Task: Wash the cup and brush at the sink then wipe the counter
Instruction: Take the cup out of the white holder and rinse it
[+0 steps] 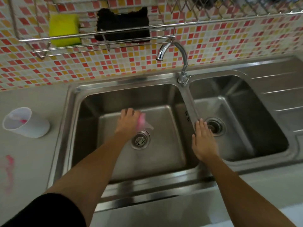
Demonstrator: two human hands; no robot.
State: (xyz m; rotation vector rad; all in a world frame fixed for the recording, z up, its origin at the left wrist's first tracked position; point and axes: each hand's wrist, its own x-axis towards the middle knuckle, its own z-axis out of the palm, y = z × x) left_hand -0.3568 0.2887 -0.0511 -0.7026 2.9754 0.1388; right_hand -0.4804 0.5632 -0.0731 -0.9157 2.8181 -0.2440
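Observation:
My left hand (127, 122) reaches into the left basin of the steel sink (147, 185) and is closed on a small pink brush (141, 122), which is blurred, just above the drain (140, 140). Resting flat on the divider between the two basins is my right hand (203, 141), fingers together and holding nothing. A white cup (32, 126) lies tilted on the counter to the left of the sink, with pink residue inside. A pink smear (9, 171) marks the counter near the left edge.
The faucet (180, 53) stands behind the divider with its spout turned over the left basin; no water shows. A wall rack holds a yellow sponge (64, 30) and a black cloth (123, 25). A ribbed drainboard (278, 95) lies right of the right basin.

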